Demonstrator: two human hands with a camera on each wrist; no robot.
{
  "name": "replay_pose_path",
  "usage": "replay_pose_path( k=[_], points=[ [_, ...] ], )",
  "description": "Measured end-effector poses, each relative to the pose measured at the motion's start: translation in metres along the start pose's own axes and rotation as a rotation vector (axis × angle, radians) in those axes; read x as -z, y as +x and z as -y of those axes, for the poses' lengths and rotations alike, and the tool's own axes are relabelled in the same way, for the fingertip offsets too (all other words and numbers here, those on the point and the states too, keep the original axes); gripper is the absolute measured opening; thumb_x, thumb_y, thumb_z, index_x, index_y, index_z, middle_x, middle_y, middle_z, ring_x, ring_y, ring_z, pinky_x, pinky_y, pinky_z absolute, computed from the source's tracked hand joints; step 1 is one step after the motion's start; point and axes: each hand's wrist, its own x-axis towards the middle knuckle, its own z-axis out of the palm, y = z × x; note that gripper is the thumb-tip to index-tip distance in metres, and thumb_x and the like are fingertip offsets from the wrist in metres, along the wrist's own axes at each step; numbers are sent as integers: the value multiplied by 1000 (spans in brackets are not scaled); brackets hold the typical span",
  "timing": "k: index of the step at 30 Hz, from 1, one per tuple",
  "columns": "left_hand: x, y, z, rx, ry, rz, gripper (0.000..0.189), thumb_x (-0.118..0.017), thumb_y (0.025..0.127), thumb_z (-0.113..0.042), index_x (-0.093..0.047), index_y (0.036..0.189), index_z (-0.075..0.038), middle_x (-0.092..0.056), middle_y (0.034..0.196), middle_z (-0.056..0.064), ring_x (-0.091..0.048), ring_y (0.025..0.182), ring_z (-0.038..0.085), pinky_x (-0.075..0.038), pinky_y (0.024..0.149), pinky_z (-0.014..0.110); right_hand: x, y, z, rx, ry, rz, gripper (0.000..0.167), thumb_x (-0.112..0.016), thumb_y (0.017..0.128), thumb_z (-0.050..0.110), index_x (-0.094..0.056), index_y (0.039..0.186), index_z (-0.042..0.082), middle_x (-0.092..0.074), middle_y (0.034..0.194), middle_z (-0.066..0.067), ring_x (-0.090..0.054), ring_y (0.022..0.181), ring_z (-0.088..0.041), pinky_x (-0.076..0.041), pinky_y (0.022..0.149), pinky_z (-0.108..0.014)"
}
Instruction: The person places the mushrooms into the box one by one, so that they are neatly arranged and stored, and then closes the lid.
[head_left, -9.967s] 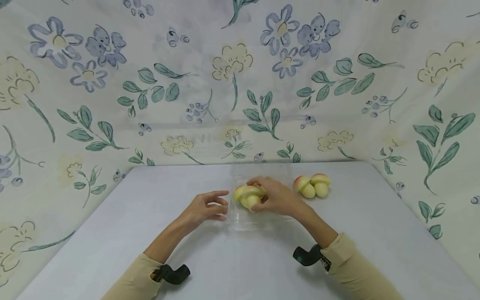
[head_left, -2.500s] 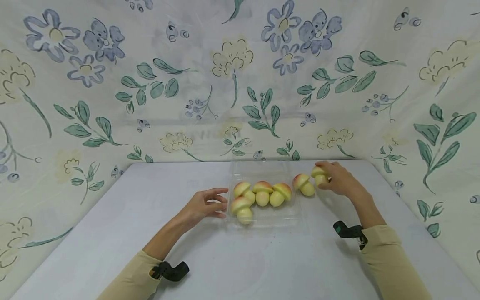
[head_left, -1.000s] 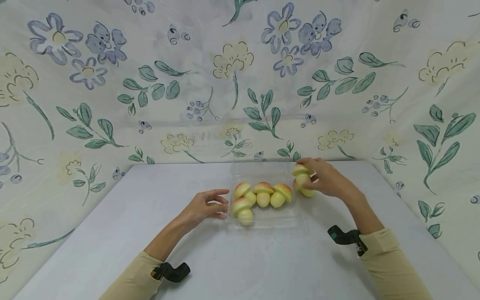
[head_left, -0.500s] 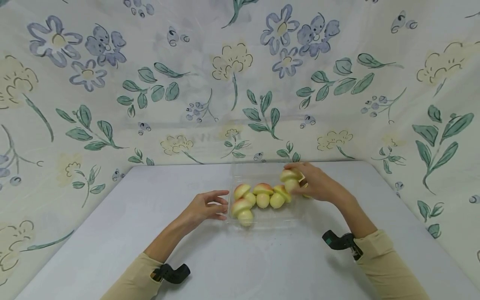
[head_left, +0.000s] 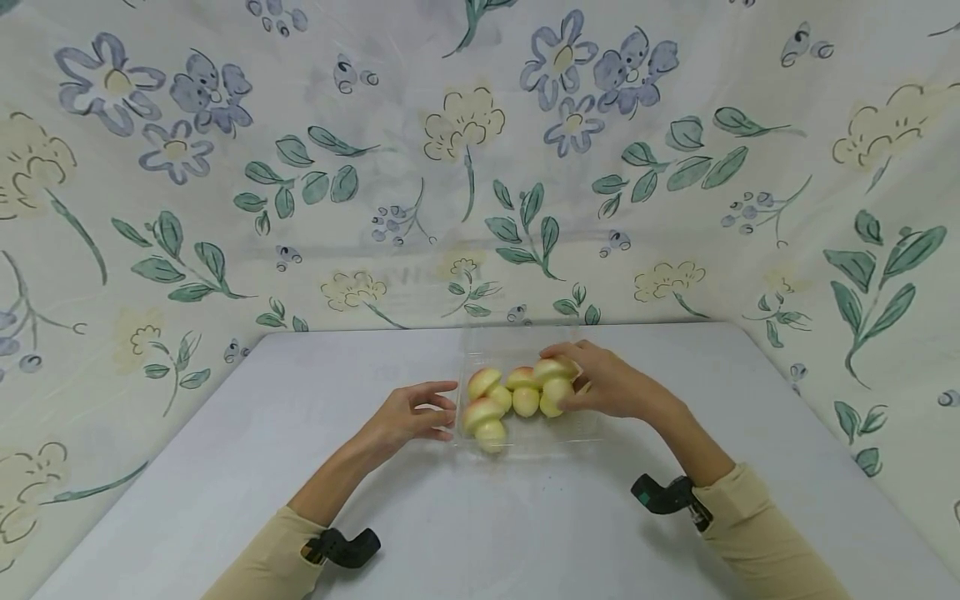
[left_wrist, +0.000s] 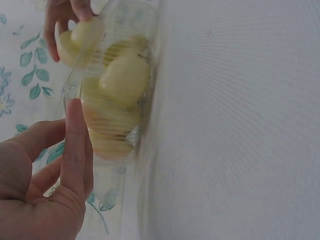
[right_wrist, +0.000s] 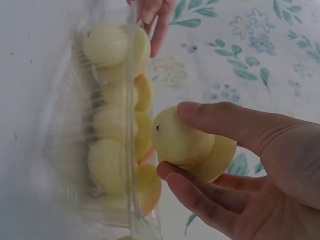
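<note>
My right hand [head_left: 611, 383] pinches a pale yellow toy mushroom [right_wrist: 182, 140] between thumb and fingers. In the head view, this mushroom overlaps the right end of a clear plastic box [head_left: 536, 431]; the right wrist view puts it just outside the rim. Inside the box lie several like mushrooms [head_left: 487, 417] with reddish-tinged caps, the rightmost partly covered by the held one. My left hand [head_left: 408, 417] stays at the box's left side, its fingers fairly straight. One fingertip [left_wrist: 75, 110] touches the rim in the left wrist view.
The box's clear lid [head_left: 517, 337] extends behind it toward the back edge of the white table [head_left: 450, 533]. A floral cloth [head_left: 375, 208] hangs behind. At the bottom edge of the right wrist view, a sliver of another yellow mushroom [right_wrist: 126, 238] shows.
My right hand has picked up a mushroom from the table on the right and carried it left to the box. Over ten seconds, more mushrooms have come into the box. My left hand stays put.
</note>
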Motion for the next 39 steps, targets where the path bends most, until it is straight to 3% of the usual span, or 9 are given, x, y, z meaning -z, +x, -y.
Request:
replay_pose_path(
  k=[6,12,20,25,30,39],
  points=[
    [0,0,0,1,2,2,62,-69,91,-7,-42,146,1,-58,112,13,-67,91,15,-64,79,34,-14,3,2,54,-19,13,62,-78,83,14,-52,139,13,-56,133,-10,-53,112,-24,-59,87,-35],
    [-1,-1,0,7,2,0,62,-69,90,-7,-42,146,0,-58,113,14,-67,91,16,-64,79,34,-26,7,2,86,-91,14,63,-77,83,17,-50,141,15,-57,134,-8,-53,110,-22,-58,83,-29],
    [-1,-1,0,2,9,2,62,-69,90,-8,-43,146,0,-58,113,14,-66,91,16,-64,79,34,-36,9,2,123,-85,14,64,-77,83,17,-49,141,14,-57,134,-7,-56,108,-21,-62,82,-31],
    [-1,-1,0,1,11,1,61,-69,90,-8,-43,146,0,-58,113,15,-67,91,16,-64,78,34,-40,11,3,131,-40,39,62,-76,85,16,-49,140,13,-57,132,-9,-56,109,-21,-62,81,-27],
    [-1,-1,0,-1,6,6,62,-69,91,-8,-43,146,0,-57,113,15,-66,92,16,-64,79,34,-41,12,1,167,-62,41,61,-77,85,17,-48,139,14,-58,131,-8,-56,109,-23,-61,80,-24],
    [0,-1,0,-9,9,8,61,-69,91,-9,-43,146,-1,-57,116,16,-66,92,15,-64,80,34,-39,12,2,199,-129,63,58,-74,89,20,-46,139,17,-60,130,-1,-56,106,-20,-55,86,-32]
  ],
)
